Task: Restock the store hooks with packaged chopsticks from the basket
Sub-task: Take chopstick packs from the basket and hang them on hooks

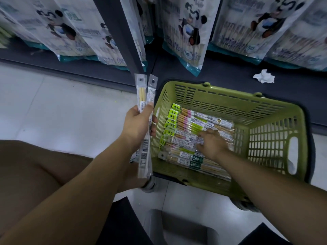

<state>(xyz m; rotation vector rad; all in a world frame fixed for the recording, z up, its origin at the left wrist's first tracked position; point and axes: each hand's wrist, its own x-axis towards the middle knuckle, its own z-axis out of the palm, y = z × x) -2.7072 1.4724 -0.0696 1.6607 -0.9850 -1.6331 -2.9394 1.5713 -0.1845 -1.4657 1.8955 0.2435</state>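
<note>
My left hand (pixel 139 122) grips 2 chopstick packs (pixel 146 96) beside the green basket (pixel 276 138). My right hand (pixel 214 142) lies on the stacked packs (pixel 191 121) inside; I cannot tell whether it grips one. Slick wrappers could slide, and the held pair might drop.

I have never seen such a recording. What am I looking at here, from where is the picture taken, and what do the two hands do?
There is no machine here: a person wears one camera on the head, so you look down along both arms. The left hand grips a few chopstick packs, upright, beside the green basket. The right hand reaches into the basket; its fingers lie on the loose packs there, and I cannot tell whether they pinch one. Behind hang panda-printed bags, and a crumpled tissue lies on the dark shelf base.
</note>
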